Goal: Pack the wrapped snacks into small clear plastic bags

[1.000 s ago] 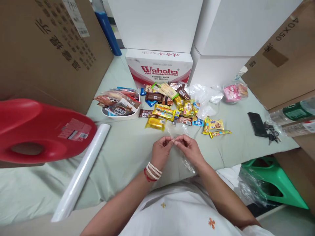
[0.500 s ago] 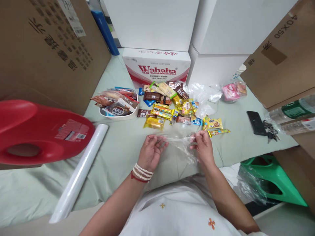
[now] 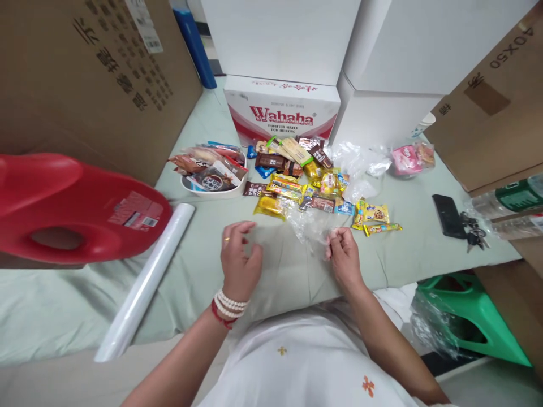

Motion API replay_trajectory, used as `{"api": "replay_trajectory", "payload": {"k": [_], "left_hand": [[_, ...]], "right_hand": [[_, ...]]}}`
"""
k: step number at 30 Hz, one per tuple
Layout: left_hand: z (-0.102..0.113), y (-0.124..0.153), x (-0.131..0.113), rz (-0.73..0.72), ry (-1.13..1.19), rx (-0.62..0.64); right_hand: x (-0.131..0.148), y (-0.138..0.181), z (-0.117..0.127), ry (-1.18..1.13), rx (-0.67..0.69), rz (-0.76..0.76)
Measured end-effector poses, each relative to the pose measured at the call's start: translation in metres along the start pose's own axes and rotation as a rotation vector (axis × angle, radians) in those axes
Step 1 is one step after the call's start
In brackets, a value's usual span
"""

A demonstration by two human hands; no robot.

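My right hand [image 3: 343, 257] pinches a thin clear plastic bag [image 3: 311, 226] that hangs loosely above the pale green cloth. Beside it my left hand [image 3: 238, 261], with bead bracelets at the wrist, hovers with fingers loosely curled and apart, holding nothing. Just beyond the hands lies a heap of wrapped snacks [image 3: 297, 181], brown, yellow and blue. To the right of the heap are two yellow cookie packets [image 3: 373, 217]. A white bowl [image 3: 210, 191] full of snack packets stands at the left of the heap.
A roll of clear bags [image 3: 146, 280] lies at my left beside a red plastic stool [image 3: 72, 206]. Cardboard boxes and a Wahaha carton [image 3: 282, 110] wall in the back. Crumpled clear bags [image 3: 358, 161], a pink packet [image 3: 405, 158], a black phone [image 3: 448, 216], keys and bottles lie right. A green stool [image 3: 466, 316] stands below.
My left hand let go of the bag and drew back to the left. The bag, stretched between both hands before, now hangs from the right hand only.
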State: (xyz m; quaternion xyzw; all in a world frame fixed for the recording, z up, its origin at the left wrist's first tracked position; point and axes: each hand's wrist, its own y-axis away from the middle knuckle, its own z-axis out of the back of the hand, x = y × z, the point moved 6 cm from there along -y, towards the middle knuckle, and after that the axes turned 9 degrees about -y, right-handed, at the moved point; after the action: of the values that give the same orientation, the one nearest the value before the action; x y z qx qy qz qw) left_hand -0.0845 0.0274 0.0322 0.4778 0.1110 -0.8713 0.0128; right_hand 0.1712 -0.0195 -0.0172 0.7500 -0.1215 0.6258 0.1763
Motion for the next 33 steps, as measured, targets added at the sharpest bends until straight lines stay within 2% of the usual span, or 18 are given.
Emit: {"api": "replay_trajectory", "payload": {"k": [2,4,6,7,12,14,16,18,21,23,26,28,29,31,33], "left_hand": [[-0.015,-0.006,-0.019,-0.265,-0.023,0.209],[-0.039,-0.009,-0.039,-0.464,-0.016,0.430],[-0.064,-0.010,-0.059,-0.559,-0.018,0.562],[-0.074,-0.011,-0.067,-0.546,-0.013,0.567],[-0.102,-0.005,-0.086,-0.342,-0.110,0.275],[-0.110,0.000,-0.081,-0.296,-0.131,0.293],[-0.112,-0.001,-0.064,-0.182,-0.042,0.329],[-0.106,-0.006,-0.037,0.070,0.181,0.310],[-0.090,-0.003,0.003,0.449,0.468,0.209],[-0.077,0.003,0.020,0.572,0.569,0.181],[-0.058,0.010,0.033,0.640,0.650,0.188],[-0.043,0.008,0.030,0.567,0.527,0.160],[-0.035,0.004,0.023,0.474,0.402,0.108],[-0.024,-0.006,-0.008,0.182,0.119,-0.025],[-0.033,-0.011,-0.053,-0.164,-0.095,-0.074]], "right_hand": [[-0.004,0.000,-0.001,0.011,0.026,-0.010],[-0.007,-0.001,0.000,0.027,0.042,-0.015],[-0.008,-0.001,0.003,0.058,0.050,-0.011],[-0.007,-0.002,0.005,0.075,0.053,-0.007],[-0.002,0.000,0.011,0.168,0.075,0.053],[-0.002,0.002,0.012,0.182,0.077,0.062],[-0.004,0.003,0.013,0.149,0.057,0.059],[-0.008,0.005,0.018,0.089,-0.005,0.048],[-0.014,0.013,0.028,-0.014,-0.113,0.000],[-0.016,0.021,0.034,-0.059,-0.146,-0.023],[-0.014,0.035,0.041,-0.049,-0.127,-0.052],[-0.011,0.041,0.043,-0.018,-0.085,-0.056],[-0.009,0.043,0.044,-0.005,-0.065,-0.046],[-0.006,0.043,0.042,0.008,-0.029,-0.014],[-0.005,0.042,0.038,0.016,0.008,0.017]]}}
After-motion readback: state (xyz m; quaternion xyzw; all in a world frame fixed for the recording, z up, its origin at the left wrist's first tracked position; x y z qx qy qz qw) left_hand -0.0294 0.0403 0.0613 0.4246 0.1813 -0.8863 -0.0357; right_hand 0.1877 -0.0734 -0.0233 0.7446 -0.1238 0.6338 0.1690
